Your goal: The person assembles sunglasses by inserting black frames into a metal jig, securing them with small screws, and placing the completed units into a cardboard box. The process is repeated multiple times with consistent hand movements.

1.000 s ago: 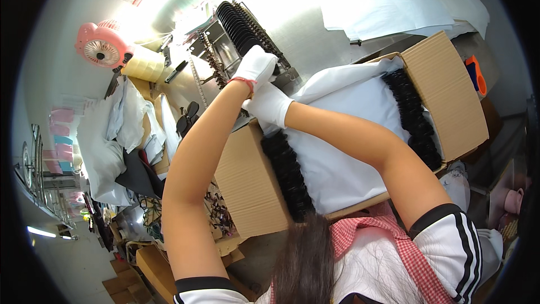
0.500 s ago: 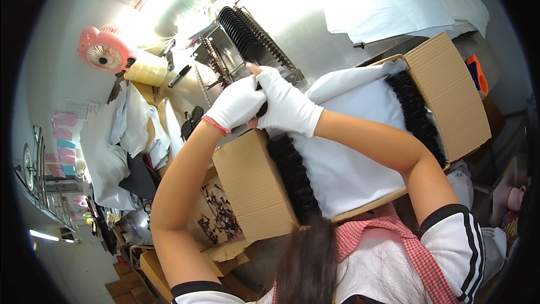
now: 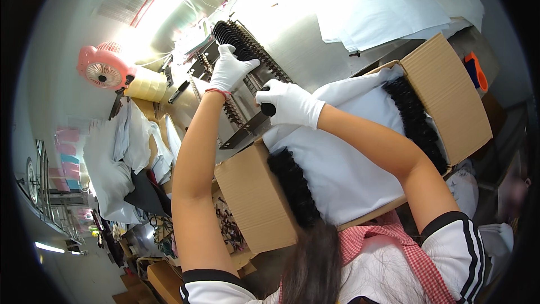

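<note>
My left hand (image 3: 229, 72), in a white glove with a red cuff edge, reaches over a metal rack (image 3: 253, 81). Its thumb and fingers are apart beside the row of thin black rounded pieces (image 3: 229, 35) that stand in the rack. My right hand (image 3: 289, 105), also in a white glove, is closed around a small black rounded piece (image 3: 268, 109); its exact kind cannot be made out. Below the right hand sits an open cardboard box (image 3: 256, 197). White sheeting (image 3: 343, 163) lies in it between two rows of black pieces (image 3: 292, 186).
A pink fan (image 3: 106, 67) stands at the left beside a yellow roll (image 3: 147, 84) and a black marker (image 3: 179, 91). White sheets (image 3: 388, 11) cover the table's far right. An orange-handled tool (image 3: 476, 72) lies beyond the box. White cloths (image 3: 107, 157) hang at the left.
My hands were together above the box edge and have parted. The left has moved up to the rack and opened; the right stays near the box with the black piece.
</note>
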Motion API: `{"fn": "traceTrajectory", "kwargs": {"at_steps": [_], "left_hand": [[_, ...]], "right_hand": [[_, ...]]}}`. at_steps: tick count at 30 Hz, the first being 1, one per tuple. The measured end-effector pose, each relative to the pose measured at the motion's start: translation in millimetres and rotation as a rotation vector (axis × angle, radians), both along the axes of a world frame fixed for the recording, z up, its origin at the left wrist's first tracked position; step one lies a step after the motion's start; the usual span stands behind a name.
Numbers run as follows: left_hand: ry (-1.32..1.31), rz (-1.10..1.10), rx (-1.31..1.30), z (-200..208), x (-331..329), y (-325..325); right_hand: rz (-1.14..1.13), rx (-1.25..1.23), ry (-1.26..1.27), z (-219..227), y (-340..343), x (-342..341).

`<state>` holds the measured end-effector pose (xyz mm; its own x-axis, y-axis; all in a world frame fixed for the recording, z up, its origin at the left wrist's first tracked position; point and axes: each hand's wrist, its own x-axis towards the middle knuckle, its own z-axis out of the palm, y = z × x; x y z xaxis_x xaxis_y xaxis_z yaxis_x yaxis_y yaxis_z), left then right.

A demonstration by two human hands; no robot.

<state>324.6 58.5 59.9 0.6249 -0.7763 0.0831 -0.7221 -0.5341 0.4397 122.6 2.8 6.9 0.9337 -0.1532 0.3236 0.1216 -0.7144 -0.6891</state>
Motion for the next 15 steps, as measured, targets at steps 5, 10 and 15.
{"fn": "traceTrajectory", "kwargs": {"at_steps": [5, 10, 15], "left_hand": [[0.012, 0.059, 0.108, -10, -19, -13], [0.805, 0.385, -0.098, -3, -39, -29], [-0.366, 0.054, 0.521, 36, -58, 1]], "right_hand": [[0.103, -0.001, -0.070, -9, -13, -1], [0.073, 0.122, -0.010, -5, -14, -2], [-0.098, 0.436, -0.212, 4, 9, -4]]}}
